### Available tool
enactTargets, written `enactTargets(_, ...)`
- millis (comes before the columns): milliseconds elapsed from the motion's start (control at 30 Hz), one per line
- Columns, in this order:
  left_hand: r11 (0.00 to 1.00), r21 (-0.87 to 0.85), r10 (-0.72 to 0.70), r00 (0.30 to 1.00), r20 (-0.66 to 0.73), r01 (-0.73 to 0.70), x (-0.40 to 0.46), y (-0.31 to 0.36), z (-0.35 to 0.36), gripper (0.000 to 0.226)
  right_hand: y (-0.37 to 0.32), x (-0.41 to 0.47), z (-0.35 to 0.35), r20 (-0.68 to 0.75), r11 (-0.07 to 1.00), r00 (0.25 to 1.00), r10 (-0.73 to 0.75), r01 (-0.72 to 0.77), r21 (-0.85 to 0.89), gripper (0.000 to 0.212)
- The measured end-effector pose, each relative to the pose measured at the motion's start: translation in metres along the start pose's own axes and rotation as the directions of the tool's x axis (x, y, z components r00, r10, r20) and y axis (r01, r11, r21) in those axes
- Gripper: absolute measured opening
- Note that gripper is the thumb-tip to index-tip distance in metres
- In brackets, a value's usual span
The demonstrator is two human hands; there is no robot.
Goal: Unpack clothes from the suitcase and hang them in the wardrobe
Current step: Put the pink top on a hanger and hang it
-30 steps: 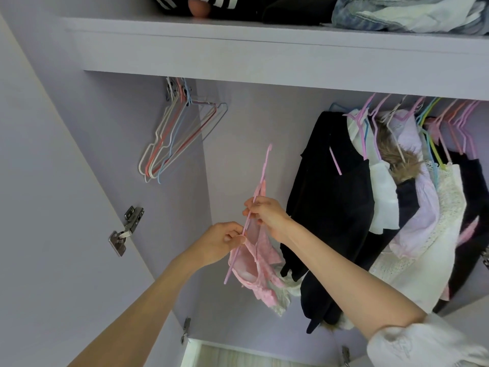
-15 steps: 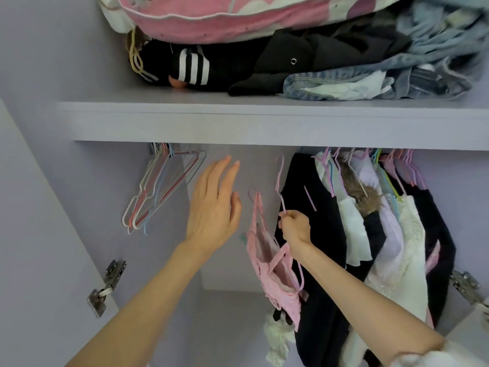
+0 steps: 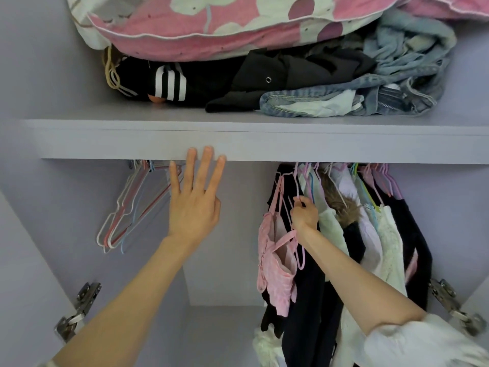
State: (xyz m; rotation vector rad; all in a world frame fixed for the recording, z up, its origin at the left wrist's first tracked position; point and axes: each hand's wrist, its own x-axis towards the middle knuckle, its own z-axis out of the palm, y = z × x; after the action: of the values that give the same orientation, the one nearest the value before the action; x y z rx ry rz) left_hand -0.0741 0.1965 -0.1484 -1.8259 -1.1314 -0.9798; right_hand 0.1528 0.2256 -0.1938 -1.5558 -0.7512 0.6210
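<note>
The left hand was raised at centre frame with its fingers straight and spread, holding nothing. Three fingertips lay against the front edge of the shelf; whether they pressed on it could not be told. The right hand was right of centre, fingers curled round the thin wire of a pink hanger. The hook of that hanger reached up under the shelf edge, where the rail itself was hidden, so whether it was already hooked on could not be told.

A pink top hung from the hanger by its straps, just left of the right hand and wrist, in the lower compartment of the wardrobe. It sat at the left end of the row of hanging clothes, touching a black garment behind it. The row filled the right half of the lower compartment and included white, pale lilac and black items and one piece with brown fur trim, on pink, blue and green hangers.

A bunch of empty hangers hung in the left part of the compartment, behind and beside the left hand, well apart from the clothes.

On the shelf, in the upper half of the frame, lay a black item with white stripes, dark folded clothes and denim, with a pink and white patterned quilt on top. Metal door hinges showed at the lower left and lower right. A white sleeve covered the right upper arm at the lower right corner.
</note>
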Motion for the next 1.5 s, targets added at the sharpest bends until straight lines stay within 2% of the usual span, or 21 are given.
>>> enactTargets(367,0.995,0.018,0.102,0.993,-0.058,-0.101,0.004,-0.017,0.004,0.088,0.018,0.003,0.011,-0.053,0.993,0.997,-0.056,0.061,0.100,0.033)
enactTargets(867,0.996,0.028,0.084,0.986,-0.143,-0.080,0.004,-0.013,0.012,0.082,0.014,0.013,0.014,-0.090,0.979,0.976,-0.196,0.199,0.032,0.034)
enactTargets(1000,0.997,0.035,0.069,0.986,-0.149,-0.065,0.004,-0.011,0.013,0.082,0.007,0.031,0.014,-0.029,0.989,0.989,-0.142,0.143,0.046,0.032)
enactTargets(1100,0.998,0.026,0.059,0.988,-0.145,-0.056,0.003,-0.009,0.013,0.082,0.001,0.053,0.013,0.011,0.996,1.000,-0.010,0.009,0.092,0.027)
enactTargets(1267,0.998,0.034,0.049,0.990,-0.131,-0.045,0.003,-0.008,0.010,0.083,0.002,0.059,0.006,0.120,0.987,0.989,0.086,-0.068,-0.143,0.029)
enactTargets(1367,1.000,0.017,0.023,0.994,-0.104,-0.021,0.002,-0.003,0.004,0.082,0.006,0.057,0.003,0.132,0.972,0.986,0.103,-0.071,-0.223,0.029)
enactTargets(1433,1.000,0.008,0.006,0.999,-0.053,-0.006,0.002,0.000,-0.003,0.079,0.005,0.051,-0.003,0.148,0.964,0.985,0.085,-0.043,-0.263,0.025)
enactTargets(1500,1.000,0.004,-0.026,1.000,0.014,0.026,0.001,0.007,-0.011,0.078,0.001,0.037,-0.015,0.166,0.946,0.986,0.032,0.024,-0.324,0.037)
